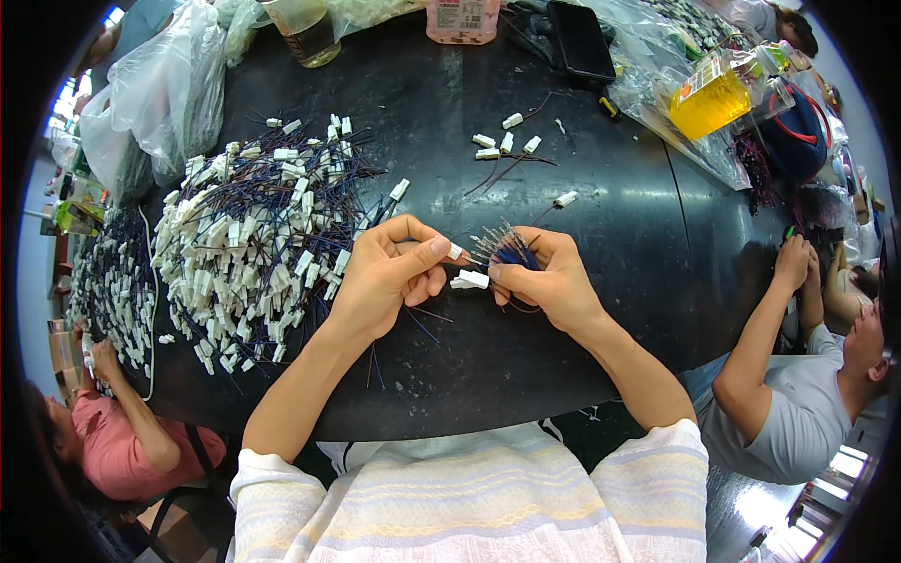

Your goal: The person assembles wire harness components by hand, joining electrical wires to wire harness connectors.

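Between its thumb and fingers, my left hand (399, 267) pinches a small white connector housing (456, 252) with a reddish wire at its right end. Close beside it, my right hand (549, 277) grips a bunch of thin dark blue wires (511, 251) whose metal-tipped ends fan out up and to the left. The connector nearly meets those wire tips; whether they touch I cannot tell. Just under the bunch, a few white connectors (469, 280) show by my right fingertips. Left of my left hand lies a large heap of white connectors with dark wires (239, 244).
Several loose connectors (507, 143) lie ahead on the black table (422, 375). Along the far side are a pink-labelled bottle (462, 21), a phone (580, 42), a cup (305, 33) and a yellow drink bottle (710, 97). Co-workers sit left (131, 432) and right (798, 403).
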Demonstrator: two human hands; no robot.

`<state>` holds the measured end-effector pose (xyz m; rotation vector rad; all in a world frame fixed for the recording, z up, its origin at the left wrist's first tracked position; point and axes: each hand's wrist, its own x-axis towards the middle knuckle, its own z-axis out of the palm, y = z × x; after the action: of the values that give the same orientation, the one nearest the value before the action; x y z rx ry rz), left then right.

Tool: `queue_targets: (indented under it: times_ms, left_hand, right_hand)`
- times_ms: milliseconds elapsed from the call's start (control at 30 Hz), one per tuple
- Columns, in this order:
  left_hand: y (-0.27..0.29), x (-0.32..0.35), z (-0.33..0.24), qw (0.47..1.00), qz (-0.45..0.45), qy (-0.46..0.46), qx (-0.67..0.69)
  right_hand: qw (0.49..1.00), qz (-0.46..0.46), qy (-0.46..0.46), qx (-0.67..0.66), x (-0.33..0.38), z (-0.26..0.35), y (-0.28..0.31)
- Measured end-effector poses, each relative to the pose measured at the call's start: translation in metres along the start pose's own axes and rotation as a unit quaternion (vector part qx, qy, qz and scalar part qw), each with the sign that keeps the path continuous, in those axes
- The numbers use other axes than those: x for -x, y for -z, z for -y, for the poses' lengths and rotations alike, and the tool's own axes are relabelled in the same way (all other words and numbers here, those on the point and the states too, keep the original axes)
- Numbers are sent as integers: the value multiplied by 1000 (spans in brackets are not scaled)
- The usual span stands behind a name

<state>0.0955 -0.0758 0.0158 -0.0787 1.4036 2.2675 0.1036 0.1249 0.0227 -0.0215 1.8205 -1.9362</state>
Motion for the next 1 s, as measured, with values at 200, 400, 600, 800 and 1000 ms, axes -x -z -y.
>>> queue_targets:
  times_ms: [200, 400, 600, 800, 1000]
  left_hand:
    - [-3, 2, 2, 1000, -9, -9, 3]
    - [-6, 4, 2, 1000, -24, -13, -8]
    - [-9, 6, 6, 1000, -21, -2, -2]
    - [-9, 5, 8, 998, -18, 11, 54]
    - [-9, 4, 9, 998, -12, 18, 61]
  right_hand:
    - [1000, -15, 14, 23, -1, -7, -1]
    - [998, -42, 43, 25, 0, -9, -4]
    - [997, -58, 41, 35, 1, -4, -4]
    - [996, -58, 58, 29, 2, -7, -4]
    - [993, -54, 91, 54, 4, -8, -2]
